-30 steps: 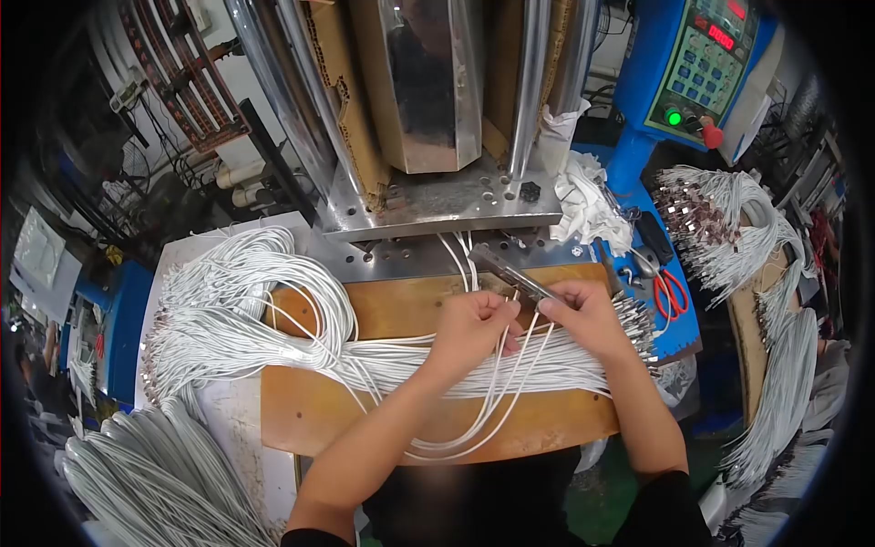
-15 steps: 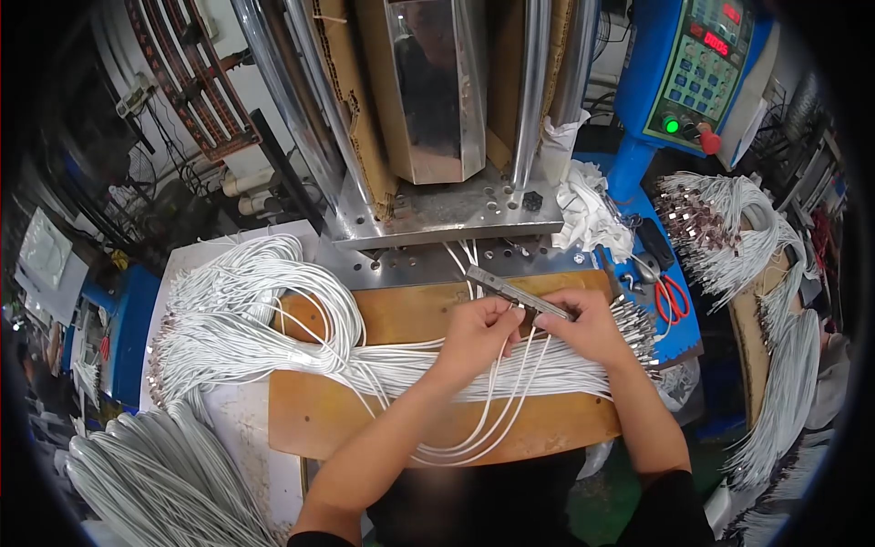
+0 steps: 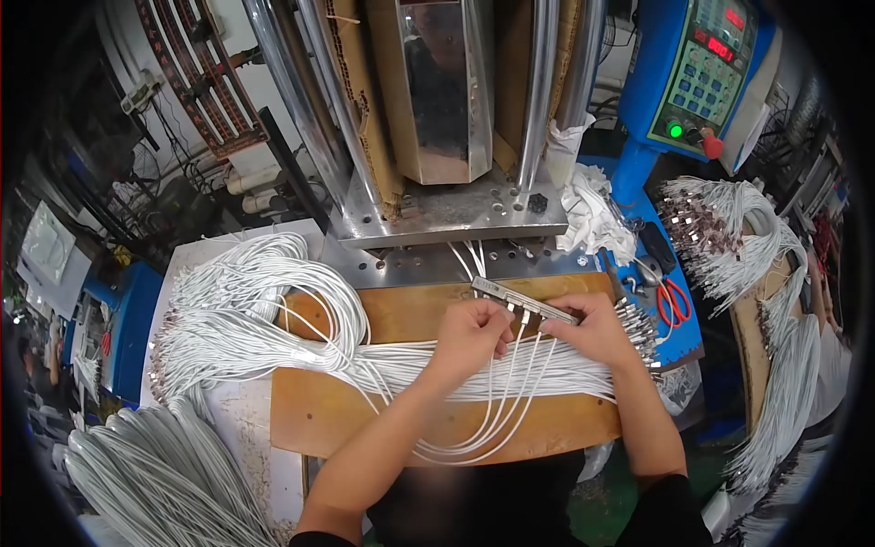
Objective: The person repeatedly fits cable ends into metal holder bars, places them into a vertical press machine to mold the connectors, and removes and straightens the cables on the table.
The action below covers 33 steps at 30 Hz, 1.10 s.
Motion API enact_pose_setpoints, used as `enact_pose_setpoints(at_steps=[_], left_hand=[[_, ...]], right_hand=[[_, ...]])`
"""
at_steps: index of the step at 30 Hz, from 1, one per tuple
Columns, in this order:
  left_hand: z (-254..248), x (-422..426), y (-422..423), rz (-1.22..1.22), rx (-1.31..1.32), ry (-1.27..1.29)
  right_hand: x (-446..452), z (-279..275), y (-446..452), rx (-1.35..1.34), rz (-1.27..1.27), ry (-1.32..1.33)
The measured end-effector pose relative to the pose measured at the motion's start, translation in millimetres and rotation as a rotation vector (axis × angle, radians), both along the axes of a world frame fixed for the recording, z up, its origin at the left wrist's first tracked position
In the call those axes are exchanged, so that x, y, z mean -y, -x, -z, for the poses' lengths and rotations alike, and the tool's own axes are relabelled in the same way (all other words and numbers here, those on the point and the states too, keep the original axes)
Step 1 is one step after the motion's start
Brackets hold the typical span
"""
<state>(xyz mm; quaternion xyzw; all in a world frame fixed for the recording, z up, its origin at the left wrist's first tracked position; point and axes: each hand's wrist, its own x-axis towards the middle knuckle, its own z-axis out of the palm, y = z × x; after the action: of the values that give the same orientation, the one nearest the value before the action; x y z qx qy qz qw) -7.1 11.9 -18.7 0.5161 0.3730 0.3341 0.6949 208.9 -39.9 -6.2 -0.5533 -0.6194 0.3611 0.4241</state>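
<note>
A narrow metal bar-shaped fixture [image 3: 510,294] lies slanted between my hands, its left end higher. White cable ends [image 3: 526,317] sit along its near edge, and their white cables [image 3: 497,415] loop down over the brown board. My right hand [image 3: 597,330] is closed on the bar's right end, thumb on top. My left hand [image 3: 472,337] is closed in a pinch at a cable end just below the bar's left part; the fingers partly hide it. Beneath both hands runs a thick bundle of white cables [image 3: 410,365].
The brown board [image 3: 319,424] lies before a press with a metal plate [image 3: 447,223]. Coiled white cables [image 3: 246,283] lie left. Red-handled scissors [image 3: 673,303] and a crumpled white cloth [image 3: 597,214] lie right. A blue control panel [image 3: 702,82] stands upper right.
My left hand has shifted slightly left along the bar, and more white cable ends show at its edge. The right hand still holds the bar. Digits on the panel differ.
</note>
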Motion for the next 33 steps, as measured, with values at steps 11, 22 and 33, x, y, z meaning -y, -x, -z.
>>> enact_pose_setpoints(at_steps=[11,22,33], left_hand=[[-5.0,-14.2,10.9,-0.311,-0.074,-0.475],[-29.9,-76.1,5.7,-0.042,0.049,0.198],[-1.8,-76.1,17.2,0.104,-0.258,-0.037]], right_hand=[[-1.5,3.5,-23.0,0.179,0.069,0.011],[-11.3,-3.3,-28.9,0.425,-0.024,0.064],[-171.3,12.2,-10.2,0.898,0.121,-0.420]])
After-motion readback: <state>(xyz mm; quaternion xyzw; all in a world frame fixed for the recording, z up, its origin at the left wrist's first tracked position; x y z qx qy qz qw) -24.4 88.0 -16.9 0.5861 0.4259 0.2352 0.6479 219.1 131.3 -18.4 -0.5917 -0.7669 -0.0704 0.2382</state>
